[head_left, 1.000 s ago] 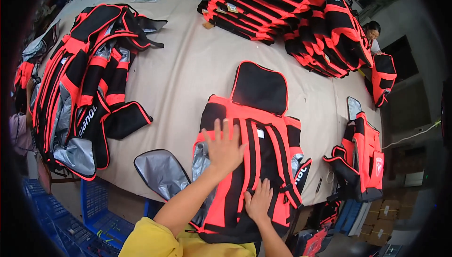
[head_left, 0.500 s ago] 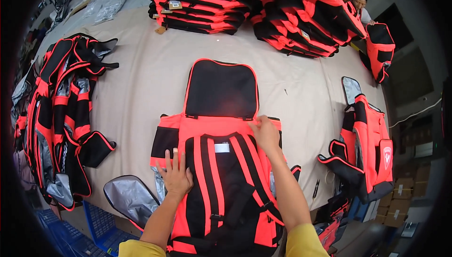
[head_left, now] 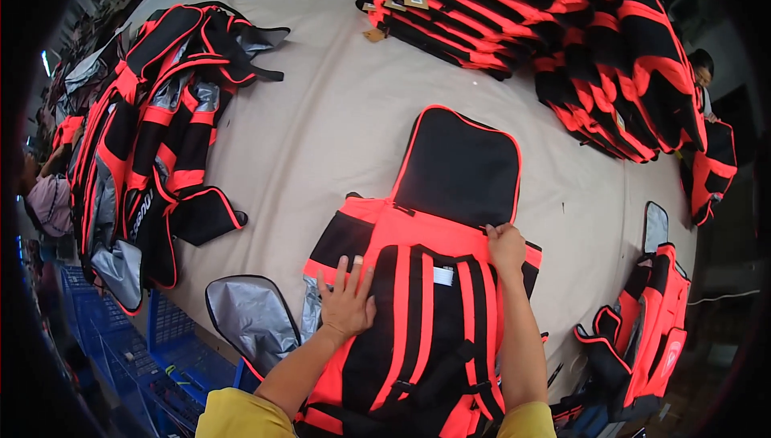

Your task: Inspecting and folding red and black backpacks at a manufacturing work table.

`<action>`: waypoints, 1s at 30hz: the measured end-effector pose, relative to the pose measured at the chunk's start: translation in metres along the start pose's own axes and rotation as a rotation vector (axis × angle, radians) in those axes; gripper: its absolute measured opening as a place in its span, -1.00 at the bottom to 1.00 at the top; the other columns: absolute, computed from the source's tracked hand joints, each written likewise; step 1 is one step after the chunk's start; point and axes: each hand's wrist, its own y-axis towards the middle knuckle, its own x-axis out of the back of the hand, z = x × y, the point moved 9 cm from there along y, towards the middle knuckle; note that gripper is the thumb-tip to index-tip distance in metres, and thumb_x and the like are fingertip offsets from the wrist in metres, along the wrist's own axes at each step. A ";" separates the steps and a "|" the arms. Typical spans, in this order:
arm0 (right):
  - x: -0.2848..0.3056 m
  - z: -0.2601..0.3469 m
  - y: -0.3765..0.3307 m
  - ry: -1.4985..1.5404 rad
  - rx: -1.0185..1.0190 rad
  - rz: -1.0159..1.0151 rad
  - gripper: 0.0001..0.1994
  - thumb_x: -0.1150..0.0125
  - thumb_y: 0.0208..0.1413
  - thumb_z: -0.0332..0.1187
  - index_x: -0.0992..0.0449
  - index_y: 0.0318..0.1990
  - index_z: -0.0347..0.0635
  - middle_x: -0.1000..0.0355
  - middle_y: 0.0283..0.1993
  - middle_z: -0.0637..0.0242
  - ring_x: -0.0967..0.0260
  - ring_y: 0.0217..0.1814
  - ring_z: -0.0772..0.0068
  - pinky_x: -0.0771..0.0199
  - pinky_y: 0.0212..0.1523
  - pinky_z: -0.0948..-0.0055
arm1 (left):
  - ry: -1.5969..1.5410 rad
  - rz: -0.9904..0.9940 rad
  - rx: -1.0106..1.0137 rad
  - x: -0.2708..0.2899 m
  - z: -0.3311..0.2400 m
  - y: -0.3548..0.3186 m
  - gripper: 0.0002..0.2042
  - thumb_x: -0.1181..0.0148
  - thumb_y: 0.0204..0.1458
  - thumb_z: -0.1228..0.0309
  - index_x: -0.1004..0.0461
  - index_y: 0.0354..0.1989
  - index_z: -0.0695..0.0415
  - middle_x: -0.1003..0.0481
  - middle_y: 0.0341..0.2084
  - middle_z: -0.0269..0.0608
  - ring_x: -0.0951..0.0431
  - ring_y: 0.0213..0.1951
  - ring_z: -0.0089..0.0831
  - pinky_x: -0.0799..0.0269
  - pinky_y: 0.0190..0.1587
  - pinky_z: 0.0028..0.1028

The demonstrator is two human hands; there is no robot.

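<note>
A neon coral and black backpack (head_left: 401, 317) lies on the table before me, its shoulder straps facing up. The black top flap (head_left: 459, 169), edged in coral piping, is folded out away from me. My left hand (head_left: 347, 307) rests on the backpack's left side with fingers spread. At the flap's lower right corner, the fingers of my right hand (head_left: 506, 247) are closed on the edge where flap and body meet; the exact bit pinched is hidden. A silver-lined panel (head_left: 250, 321) spreads out from the bag's lower left.
Similar backpacks (head_left: 152, 141) are heaped at the left. Tall stacks (head_left: 474, 4) of them stand at the far right. Another backpack (head_left: 650, 325) sits on the right. Blue plastic crates (head_left: 173, 342) are below the table's left edge. A person (head_left: 703, 77) handles a bag at far right.
The view has swung left, so everything appears farther right. My right hand's fingers have closed at the flap's corner. My left hand still lies on the backpack.
</note>
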 end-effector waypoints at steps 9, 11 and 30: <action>-0.033 0.107 -0.017 0.013 0.191 0.173 -0.71 -0.33 0.09 -0.17 -0.72 -0.37 -0.25 -0.62 -0.35 -0.13 -0.64 -0.24 -0.21 -0.64 -0.20 -0.03 | -0.019 0.014 0.002 -0.001 0.001 0.002 -0.29 -0.22 0.06 0.13 -0.34 0.45 0.02 -0.22 0.48 -0.02 -0.05 0.55 0.06 0.31 0.42 0.48; -0.065 0.160 -0.027 0.046 0.415 0.118 -0.72 -0.26 0.03 -0.17 -0.67 -0.48 -0.20 -0.60 -0.40 -0.07 -0.63 -0.30 -0.20 -0.63 -0.26 -0.08 | -0.012 0.038 -0.011 -0.008 -0.003 0.006 -0.26 -0.22 0.05 0.13 -0.31 0.47 0.04 -0.19 0.50 0.00 -0.02 0.56 0.07 0.32 0.42 0.48; 0.037 -0.014 -0.071 0.900 0.458 0.266 -0.73 -0.31 0.29 -0.24 -0.59 -0.02 -0.27 -0.51 -0.17 0.37 -0.41 -0.14 0.51 -0.41 0.06 0.38 | 0.057 0.038 0.003 -0.009 0.001 0.000 -0.28 -0.15 0.08 0.15 -0.29 0.48 0.07 -0.15 0.53 -0.03 0.03 0.58 0.08 0.37 0.44 0.46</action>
